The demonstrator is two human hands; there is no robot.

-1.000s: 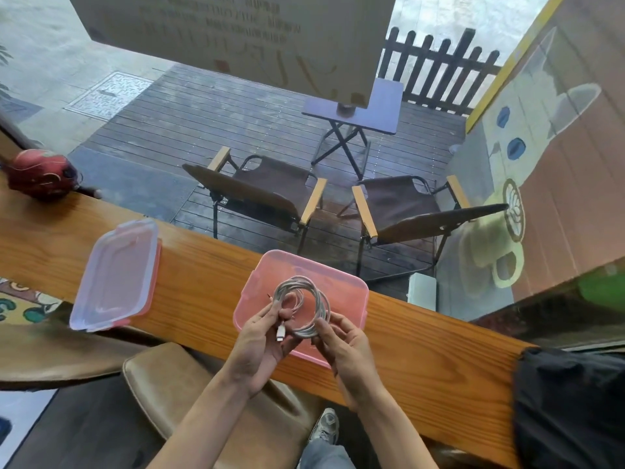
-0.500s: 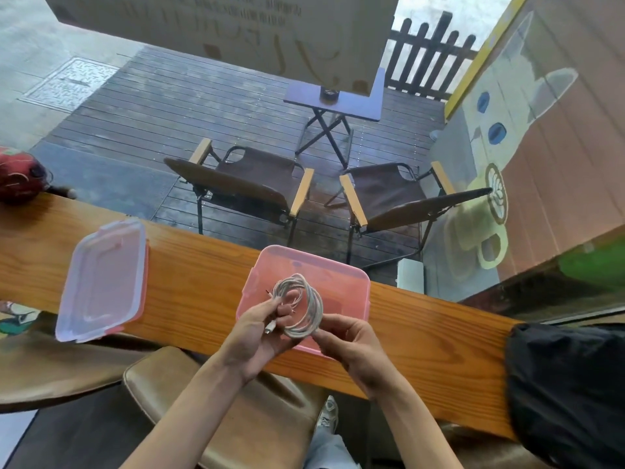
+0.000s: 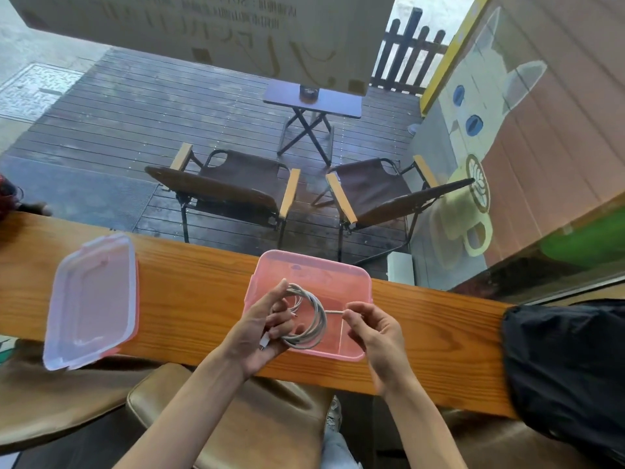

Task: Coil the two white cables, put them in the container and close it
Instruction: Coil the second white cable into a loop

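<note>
A coil of white cable (image 3: pixel 313 319) hangs just above the open pink container (image 3: pixel 338 270) on the wooden counter. My left hand (image 3: pixel 258 328) grips the coil's left side, fingers through the loops, with a white plug end showing below them. My right hand (image 3: pixel 372 328) pinches a short straight tail of the cable that runs right from the coil. The clear lid (image 3: pixel 91 301) with a pink rim lies flat on the counter to the left. I cannot tell whether the coil holds one cable or two.
The wooden counter (image 3: pixel 189 299) runs along a window; chairs and a small table stand outside. A black bag (image 3: pixel 568 363) sits on the counter at the right. A red object (image 3: pixel 6 198) is at the far left. Brown stool seats (image 3: pixel 257 431) lie below the counter.
My right hand has moved right from the coil, drawing a short cable tail out taut. My left hand keeps its hold on the coil over the container.
</note>
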